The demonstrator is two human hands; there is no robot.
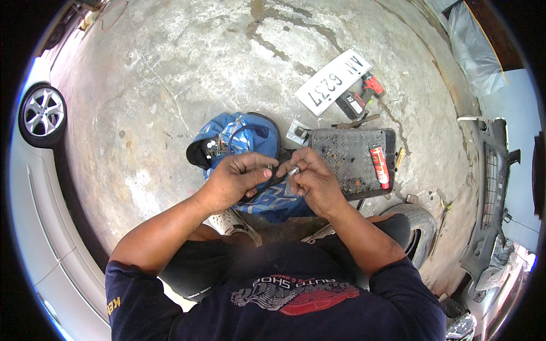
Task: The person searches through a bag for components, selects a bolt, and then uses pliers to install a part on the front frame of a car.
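Pinching a small silver metal piece (pixel 293 170) with the right hand (pixel 315 182), thumb and finger closed on it. Holding the left hand (pixel 239 177) up just beside it, thumb and fingertip close together; cannot tell about a thing in between, too small to see. Doing this right above a blue patterned cloth bag (pixel 263 129) on the gray concrete floor (pixel 142 102), in front of the chest. Can see lots of little bits in the bag's dark mouth, too tiny to name. To the right of the bag, can see a black tray (pixel 330 149) with a bumpy bottom and a red and white tube (pixel 379 166) lying in it, near the right rim. Just past the tray, can see a red and black cordless drill (pixel 372 86) right beside a white number plate (pixel 325 86). By the right leg, can see a tire (pixel 424 227). Far to the right, can spot a black car bumper (pixel 488 187); far to the left, a pale car (pixel 40 216) with a shiny spoked wheel (pixel 43 112)
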